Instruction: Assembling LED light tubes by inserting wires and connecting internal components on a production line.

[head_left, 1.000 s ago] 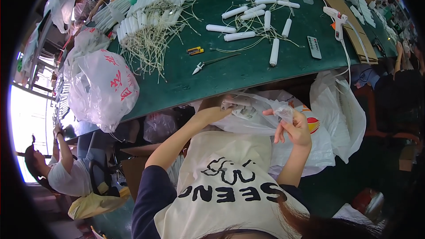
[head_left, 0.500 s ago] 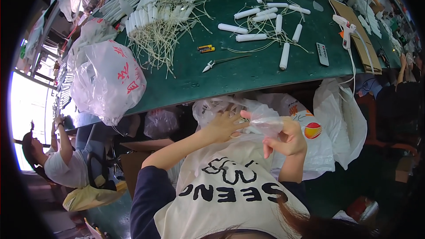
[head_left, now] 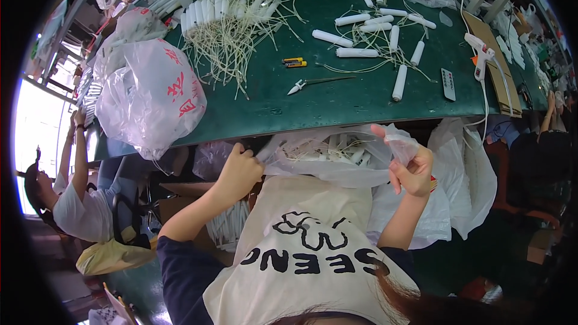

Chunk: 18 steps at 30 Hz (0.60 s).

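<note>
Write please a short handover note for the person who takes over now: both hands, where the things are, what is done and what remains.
Left hand: pinching the left edge of the clear plastic bag.
Right hand: pinching the bag's right edge, holding it open below the table's near edge.
Bag: some white tubes with wires already inside.
Green table: loose white tubes, a long row of wired tubes, tweezers, a glue gun and a tied bag.
Left: tubes on the table are not yet bagged.

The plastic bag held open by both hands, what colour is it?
The plastic bag is clear and see-through, with white tubes visible inside; the head view shows it best.
</note>
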Each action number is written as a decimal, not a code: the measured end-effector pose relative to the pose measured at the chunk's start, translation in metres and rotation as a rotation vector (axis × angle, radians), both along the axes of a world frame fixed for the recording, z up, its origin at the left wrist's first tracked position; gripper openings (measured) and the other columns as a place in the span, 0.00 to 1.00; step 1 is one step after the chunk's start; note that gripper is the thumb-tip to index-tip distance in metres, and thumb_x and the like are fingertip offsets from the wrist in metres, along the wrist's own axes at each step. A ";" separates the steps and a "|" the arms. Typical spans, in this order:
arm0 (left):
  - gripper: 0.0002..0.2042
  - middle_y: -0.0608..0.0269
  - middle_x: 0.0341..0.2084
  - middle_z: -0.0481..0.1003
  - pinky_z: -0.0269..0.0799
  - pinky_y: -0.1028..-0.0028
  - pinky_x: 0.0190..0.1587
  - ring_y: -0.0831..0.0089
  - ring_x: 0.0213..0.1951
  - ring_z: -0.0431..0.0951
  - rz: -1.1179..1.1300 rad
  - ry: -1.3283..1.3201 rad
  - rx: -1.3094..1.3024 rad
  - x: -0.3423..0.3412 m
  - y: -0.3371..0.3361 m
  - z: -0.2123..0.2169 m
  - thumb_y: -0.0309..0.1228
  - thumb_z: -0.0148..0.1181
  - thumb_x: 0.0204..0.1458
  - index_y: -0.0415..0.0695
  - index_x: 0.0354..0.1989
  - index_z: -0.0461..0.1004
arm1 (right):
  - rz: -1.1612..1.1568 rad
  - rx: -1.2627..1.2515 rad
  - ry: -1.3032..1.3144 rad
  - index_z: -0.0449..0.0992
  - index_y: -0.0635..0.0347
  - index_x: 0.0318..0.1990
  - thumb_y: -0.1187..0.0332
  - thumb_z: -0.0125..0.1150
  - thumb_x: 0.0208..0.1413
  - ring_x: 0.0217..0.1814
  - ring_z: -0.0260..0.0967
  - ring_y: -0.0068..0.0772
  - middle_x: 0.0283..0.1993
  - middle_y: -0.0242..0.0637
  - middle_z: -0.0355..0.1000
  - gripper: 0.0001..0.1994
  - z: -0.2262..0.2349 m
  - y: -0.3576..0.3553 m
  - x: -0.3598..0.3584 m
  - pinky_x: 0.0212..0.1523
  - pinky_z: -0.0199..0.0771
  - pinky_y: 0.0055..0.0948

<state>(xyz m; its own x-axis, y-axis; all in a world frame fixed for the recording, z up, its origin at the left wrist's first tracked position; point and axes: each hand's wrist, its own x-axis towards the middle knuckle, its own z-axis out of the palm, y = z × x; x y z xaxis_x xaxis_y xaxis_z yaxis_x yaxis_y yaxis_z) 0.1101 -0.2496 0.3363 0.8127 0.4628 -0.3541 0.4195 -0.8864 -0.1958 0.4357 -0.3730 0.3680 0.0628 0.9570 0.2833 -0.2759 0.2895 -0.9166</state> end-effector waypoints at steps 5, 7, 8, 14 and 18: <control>0.08 0.63 0.19 0.69 0.63 0.67 0.38 0.63 0.28 0.70 0.015 -0.453 -0.099 -0.012 0.000 0.050 0.34 0.62 0.40 0.44 0.21 0.72 | -0.096 0.022 -0.102 0.71 0.71 0.45 0.84 0.46 0.44 0.08 0.56 0.12 0.52 0.67 0.65 0.17 -0.001 0.015 0.002 0.10 0.53 0.11; 0.08 0.63 0.19 0.69 0.63 0.67 0.37 0.63 0.28 0.70 0.056 -0.568 -0.029 -0.014 0.004 0.075 0.33 0.62 0.39 0.43 0.21 0.71 | -0.178 0.052 -0.122 0.74 0.67 0.42 0.82 0.49 0.46 0.08 0.54 0.11 0.50 0.66 0.66 0.14 -0.004 0.020 0.004 0.10 0.51 0.11; 0.09 0.62 0.19 0.68 0.63 0.66 0.37 0.63 0.28 0.69 0.090 -0.677 0.041 -0.013 0.007 0.089 0.32 0.63 0.38 0.41 0.21 0.71 | -0.179 0.053 -0.123 0.74 0.67 0.42 0.82 0.49 0.46 0.08 0.54 0.11 0.50 0.66 0.66 0.14 -0.007 0.022 0.007 0.10 0.51 0.11; 0.08 0.66 0.21 0.67 0.61 0.66 0.39 0.65 0.30 0.66 0.123 -0.899 0.217 -0.010 0.011 0.103 0.31 0.63 0.39 0.44 0.27 0.74 | -0.137 0.107 -0.071 0.74 0.70 0.37 0.76 0.57 0.46 0.09 0.57 0.13 0.47 0.68 0.67 0.10 -0.005 0.017 0.002 0.12 0.57 0.12; 0.09 0.64 0.22 0.69 0.64 0.67 0.40 0.62 0.34 0.69 0.092 -0.943 0.008 -0.018 0.009 0.089 0.31 0.64 0.36 0.43 0.26 0.74 | 0.184 -0.022 0.028 0.73 0.78 0.35 0.78 0.59 0.37 0.10 0.68 0.28 0.41 0.74 0.68 0.14 -0.003 -0.005 -0.004 0.12 0.68 0.19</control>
<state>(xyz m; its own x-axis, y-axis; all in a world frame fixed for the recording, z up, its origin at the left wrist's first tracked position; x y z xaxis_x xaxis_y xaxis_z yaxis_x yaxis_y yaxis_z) 0.0924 -0.2410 0.4249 0.7224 0.5388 0.4335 0.4760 -0.8421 0.2535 0.4313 -0.3784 0.3651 -0.1063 0.9588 0.2633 -0.3482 0.2121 -0.9131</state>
